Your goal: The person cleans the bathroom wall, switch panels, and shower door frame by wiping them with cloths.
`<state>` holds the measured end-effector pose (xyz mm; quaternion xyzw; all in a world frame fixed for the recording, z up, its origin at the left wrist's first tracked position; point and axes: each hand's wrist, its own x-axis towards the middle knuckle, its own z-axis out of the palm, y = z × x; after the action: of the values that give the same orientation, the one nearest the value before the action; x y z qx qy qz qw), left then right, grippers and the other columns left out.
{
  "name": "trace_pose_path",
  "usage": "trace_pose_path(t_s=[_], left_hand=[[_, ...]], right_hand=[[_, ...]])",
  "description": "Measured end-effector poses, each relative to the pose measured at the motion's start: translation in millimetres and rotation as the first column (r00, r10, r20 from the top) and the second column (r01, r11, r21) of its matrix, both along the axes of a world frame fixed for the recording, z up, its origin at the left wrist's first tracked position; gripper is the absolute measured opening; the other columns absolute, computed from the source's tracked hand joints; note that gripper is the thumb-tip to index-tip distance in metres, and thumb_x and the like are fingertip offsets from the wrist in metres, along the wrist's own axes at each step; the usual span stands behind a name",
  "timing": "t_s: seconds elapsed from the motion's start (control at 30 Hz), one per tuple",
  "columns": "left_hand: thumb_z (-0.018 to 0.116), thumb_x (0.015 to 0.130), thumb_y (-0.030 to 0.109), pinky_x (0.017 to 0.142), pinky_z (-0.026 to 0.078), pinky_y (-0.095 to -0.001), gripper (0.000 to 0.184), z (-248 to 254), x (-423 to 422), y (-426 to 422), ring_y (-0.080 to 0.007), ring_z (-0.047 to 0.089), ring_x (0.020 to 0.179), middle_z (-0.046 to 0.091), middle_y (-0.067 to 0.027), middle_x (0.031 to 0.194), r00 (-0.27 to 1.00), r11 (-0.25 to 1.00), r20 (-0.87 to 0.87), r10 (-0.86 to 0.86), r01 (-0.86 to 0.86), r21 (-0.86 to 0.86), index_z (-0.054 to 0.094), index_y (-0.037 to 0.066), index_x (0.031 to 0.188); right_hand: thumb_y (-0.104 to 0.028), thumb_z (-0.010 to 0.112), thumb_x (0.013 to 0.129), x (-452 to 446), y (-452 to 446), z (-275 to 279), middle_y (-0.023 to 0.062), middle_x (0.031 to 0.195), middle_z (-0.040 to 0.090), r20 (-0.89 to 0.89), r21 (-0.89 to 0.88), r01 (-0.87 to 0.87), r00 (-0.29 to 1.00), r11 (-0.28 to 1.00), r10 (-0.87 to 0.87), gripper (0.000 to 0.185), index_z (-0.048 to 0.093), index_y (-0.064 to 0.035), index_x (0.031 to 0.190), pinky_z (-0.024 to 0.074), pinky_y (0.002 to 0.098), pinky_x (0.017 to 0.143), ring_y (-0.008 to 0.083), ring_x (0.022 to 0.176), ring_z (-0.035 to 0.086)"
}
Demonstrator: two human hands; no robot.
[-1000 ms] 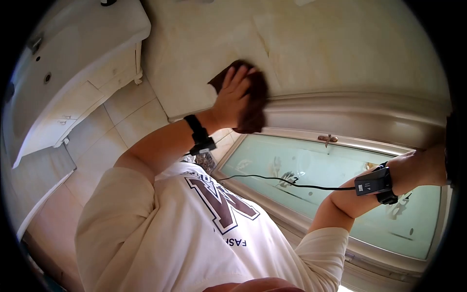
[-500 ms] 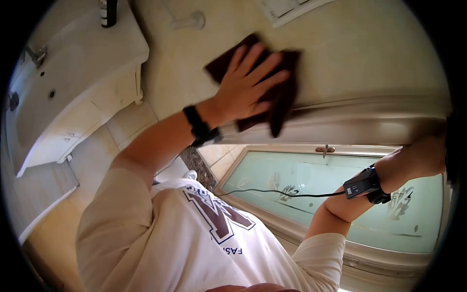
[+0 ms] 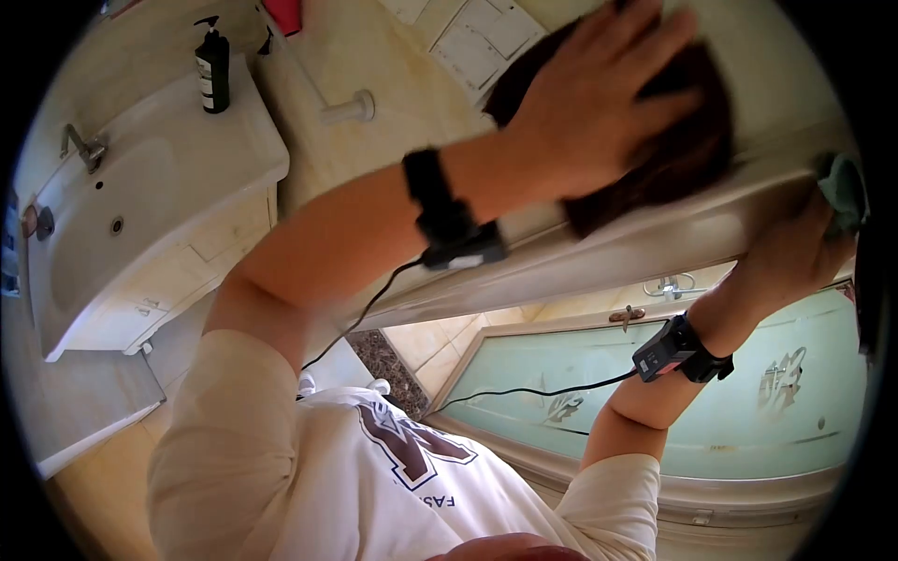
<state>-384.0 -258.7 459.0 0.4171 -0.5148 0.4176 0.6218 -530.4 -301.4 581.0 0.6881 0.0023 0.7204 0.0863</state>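
Observation:
My left hand (image 3: 599,117) lies with spread fingers over a dark brown cloth (image 3: 687,159) against the pale tiled wall. The fingers are blurred, and part of the cloth is hidden beneath the hand. A metallic frame (image 3: 524,262) runs just below the cloth. At the right edge of the view, my right hand (image 3: 790,248) is beside that frame, its fingers closed around a green cloth-like thing (image 3: 845,194). Shadow hides some of those fingers. Each wrist carries a black strap with a small device and a cable.
A white sink (image 3: 154,187) with a tap (image 3: 86,150) stands at left, a dark pump bottle (image 3: 213,70) on its rim. A white wall holder (image 3: 351,107) and a switch panel (image 3: 486,42) are on the wall. Below the frame is a frosted glass door (image 3: 580,374) with a handle (image 3: 627,318).
My left hand has slid the brown cloth right and upward across the wall, over part of the switch panel. The green thing at my right hand has come into view. The camera view has shifted.

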Motion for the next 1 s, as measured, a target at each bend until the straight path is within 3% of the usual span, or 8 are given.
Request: trace_pose_path(t_s=[0.1,0.4,0.67,0.7,0.77,0.83,0.93,1.0], left_hand=[[0.059,0.083,0.025,0.111,0.018,-0.0552,0.058,38,-6,11,-0.0484,0.023,0.136,0.033,-0.0339,0.140,0.994,1.000,-0.107,0.006,-0.006,0.000,0.045,-0.009,0.128],[0.071,0.073,0.020,0.111,0.019,-0.0527,0.022,-105,-12,11,-0.0372,0.029,0.138,0.040,-0.0169,0.143,0.998,0.961,-0.030,0.048,-0.038,0.274,0.067,0.011,0.092],[0.065,0.076,0.011,0.109,0.027,-0.0473,0.026,-227,-19,51,-0.0362,0.037,0.133,0.044,-0.0187,0.140,0.991,0.892,-0.119,0.063,-0.002,0.453,0.062,0.010,0.101],[0.060,0.079,0.009,0.105,0.033,-0.0419,0.026,-242,-23,58,-0.0324,0.043,0.127,0.047,-0.0180,0.136,0.710,0.847,-0.643,-0.288,0.502,0.174,0.060,0.008,0.106],[0.047,0.092,0.014,0.100,0.041,-0.0363,0.033,-302,-8,75,-0.0243,0.050,0.120,0.050,-0.0122,0.132,0.019,0.629,-0.923,-0.385,0.737,-0.248,0.050,0.006,0.123],[0.039,0.101,0.021,0.100,0.042,-0.0360,0.040,-336,7,103,-0.0202,0.050,0.119,0.050,-0.0072,0.132,-0.067,0.629,-0.976,-0.208,0.755,-0.186,0.042,0.004,0.136],[0.037,0.101,0.038,0.095,0.047,-0.0377,0.049,-316,15,153,-0.0231,0.052,0.120,0.051,-0.0068,0.135,-0.691,0.011,-0.577,-0.435,0.637,-0.771,0.040,0.009,0.140],[0.034,0.100,0.045,0.100,0.044,-0.0443,0.052,-324,7,169,-0.0251,0.050,0.124,0.048,-0.0082,0.139,-0.655,0.167,-0.664,-0.362,0.655,-0.737,0.041,0.012,0.139]], right_hand=[[-0.008,0.055,0.093,1,2,0,0.0098,0.111,0.066,-0.011,0.063,-0.031,0.999,0.998,0.032,0.025,0.059,-0.0007,0.116,0.0487,0.0295,0.089,0.0191,0.098,0.063],[-0.011,0.054,0.093,-3,-4,1,0.0094,0.118,0.063,-0.020,-0.012,0.044,0.999,0.999,-0.044,0.038,0.050,-0.0005,0.129,0.0433,0.0313,0.097,0.0212,0.109,0.059],[-0.009,0.051,0.088,-7,-8,7,0.0207,0.151,0.024,-0.092,-0.062,0.137,0.986,0.989,-0.142,0.047,0.047,-0.0034,0.134,0.0314,0.0375,0.109,0.0348,0.137,0.031],[-0.009,0.051,0.088,-7,-7,8,0.0207,0.151,0.024,-0.085,-0.060,0.128,0.987,0.990,-0.133,0.047,0.047,-0.0034,0.134,0.0314,0.0375,0.109,0.0348,0.137,0.031],[-0.011,0.051,0.089,-6,-6,8,0.0217,0.150,0.025,-0.082,-0.084,0.136,0.986,0.987,-0.142,0.046,0.047,-0.0028,0.134,0.0310,0.0379,0.109,0.0345,0.138,0.030],[-0.011,0.051,0.089,-7,-8,7,0.0218,0.150,0.026,-0.082,-0.094,0.199,0.975,0.976,-0.207,0.045,0.047,-0.0022,0.134,0.0311,0.0379,0.109,0.0347,0.137,0.030],[-0.014,0.054,0.090,-12,-24,8,0.0223,0.150,0.024,-0.104,-0.110,0.262,0.956,0.959,-0.273,0.048,0.045,-0.0025,0.136,0.0296,0.0360,0.110,0.0349,0.138,0.028],[-0.023,0.056,0.092,-9,-30,6,0.0186,0.139,0.043,-0.022,-0.170,0.238,0.969,0.956,-0.246,0.043,0.052,-0.0034,0.129,0.0348,0.0362,0.106,0.0315,0.125,0.045]])
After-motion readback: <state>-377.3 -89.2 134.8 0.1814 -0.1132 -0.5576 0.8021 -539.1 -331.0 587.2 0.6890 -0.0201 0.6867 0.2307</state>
